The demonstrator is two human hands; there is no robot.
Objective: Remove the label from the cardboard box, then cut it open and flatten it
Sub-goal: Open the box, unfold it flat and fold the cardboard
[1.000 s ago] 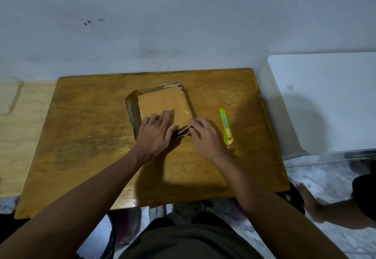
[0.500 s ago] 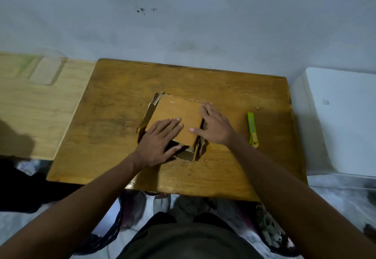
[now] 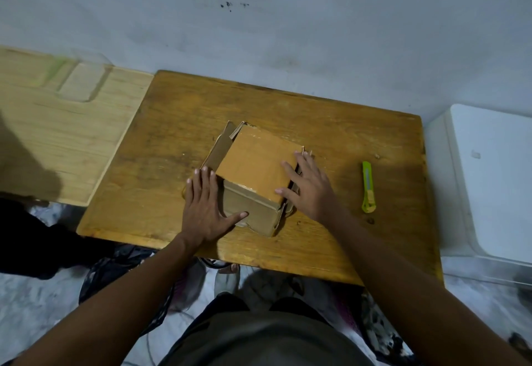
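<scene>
A brown cardboard box (image 3: 253,164), cut open with loose flaps at its left and right sides, sits in the middle of a wooden table (image 3: 331,124). Its top panel is bare and shiny with tape. My left hand (image 3: 203,207) lies flat with straight fingers against the box's left side, thumb touching the near face. My right hand (image 3: 309,187) rests with spread fingers on the right edge of the top panel. A green and yellow utility knife (image 3: 368,186) lies on the table to the right of my right hand, apart from it.
A lighter wooden surface (image 3: 66,135) with a clear plastic tray (image 3: 83,81) adjoins the table on the left. A white appliance (image 3: 495,181) stands at the right. A pale wall runs behind. Clothes and clutter lie on the floor below the table's near edge.
The box has risen from nearly flat to a taller shape. My left hand slid off the top to the box's left side. The camera has shifted.
</scene>
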